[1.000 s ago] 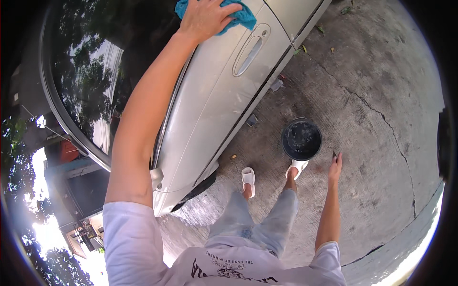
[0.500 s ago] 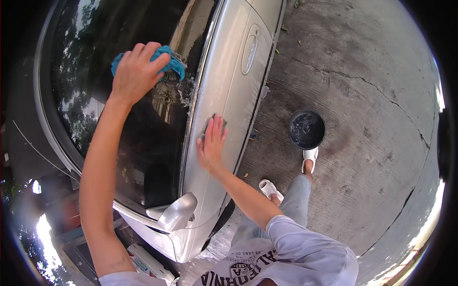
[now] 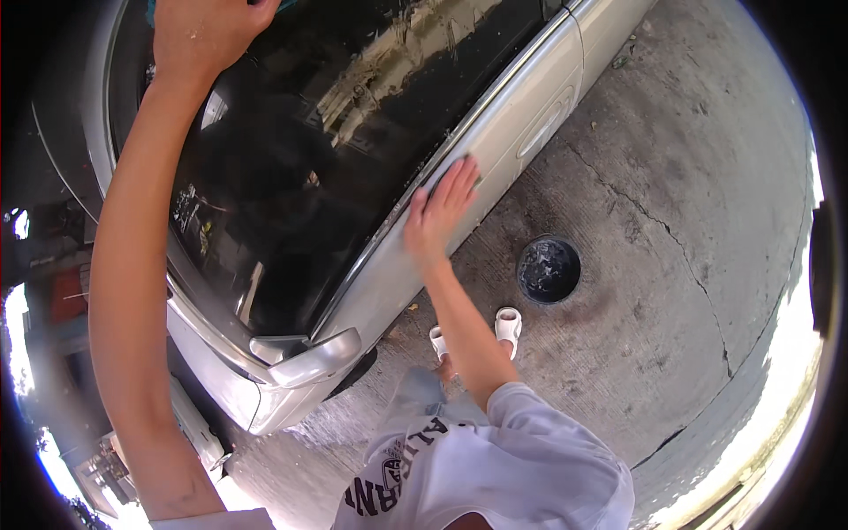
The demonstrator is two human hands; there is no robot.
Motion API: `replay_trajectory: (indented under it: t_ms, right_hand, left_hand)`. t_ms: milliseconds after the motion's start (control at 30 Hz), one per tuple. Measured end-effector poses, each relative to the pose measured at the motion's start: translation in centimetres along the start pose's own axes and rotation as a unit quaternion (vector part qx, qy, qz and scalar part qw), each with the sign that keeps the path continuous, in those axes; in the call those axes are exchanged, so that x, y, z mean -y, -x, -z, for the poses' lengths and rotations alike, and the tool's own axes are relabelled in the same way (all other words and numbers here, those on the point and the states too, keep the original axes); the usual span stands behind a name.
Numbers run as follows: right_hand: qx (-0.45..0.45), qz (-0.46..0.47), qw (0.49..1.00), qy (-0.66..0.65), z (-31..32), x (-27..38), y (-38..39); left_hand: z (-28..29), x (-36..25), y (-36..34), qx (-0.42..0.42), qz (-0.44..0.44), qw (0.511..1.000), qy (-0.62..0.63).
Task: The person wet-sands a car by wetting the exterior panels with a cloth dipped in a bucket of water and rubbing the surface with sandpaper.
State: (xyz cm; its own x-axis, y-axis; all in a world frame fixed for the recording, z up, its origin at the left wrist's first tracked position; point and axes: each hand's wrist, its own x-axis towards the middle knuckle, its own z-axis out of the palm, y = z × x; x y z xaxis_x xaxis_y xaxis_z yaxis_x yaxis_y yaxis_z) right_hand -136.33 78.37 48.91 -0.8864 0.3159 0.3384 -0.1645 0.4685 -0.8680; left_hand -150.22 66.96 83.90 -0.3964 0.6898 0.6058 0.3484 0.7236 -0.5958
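Note:
High at the upper left, my left hand (image 3: 212,40) reaches over the dark car window (image 3: 291,190), its fingers cut off by the picture's top edge. Bits of a blue cloth (image 3: 285,4) peek out beside it, so the hand is closed on that cloth. My right hand (image 3: 444,208) rests flat with fingers stretched on the silver car door (image 3: 503,124), just below the window's edge. Wet streaks and a reflection show on the glass.
A side mirror (image 3: 320,358) juts out near the lower left. On the cracked concrete (image 3: 654,291) to my right stands a black bucket (image 3: 549,298) with foamy water, close to my white shoes (image 3: 509,325). The door handle (image 3: 542,132) lies beyond my right hand.
My left hand has moved up and away across the window with the cloth. My right hand stays on the door, farther along it. The view has turned, and my feet have shifted.

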Motion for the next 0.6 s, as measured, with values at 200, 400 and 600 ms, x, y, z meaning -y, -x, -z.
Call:
replay_trajectory:
  t_ms: [200,400,600]
  right_hand:
    - [0.229,0.064,0.971,-0.004,1.4,0.0,6.2]
    - [-0.037,0.051,0.998,0.032,5.0,-6.0,-25.2]
    - [0.242,-0.022,0.97,0.008,2.1,1.1,7.3]
  left_hand:
    - [0.4,1.0,1.5,0.047,0.014,0.998,-0.043]
    - [0.0,0.0,-0.5,0.035,0.005,0.999,-0.031]
    - [0.5,0.6,0.6,0.075,0.012,0.996,-0.039]
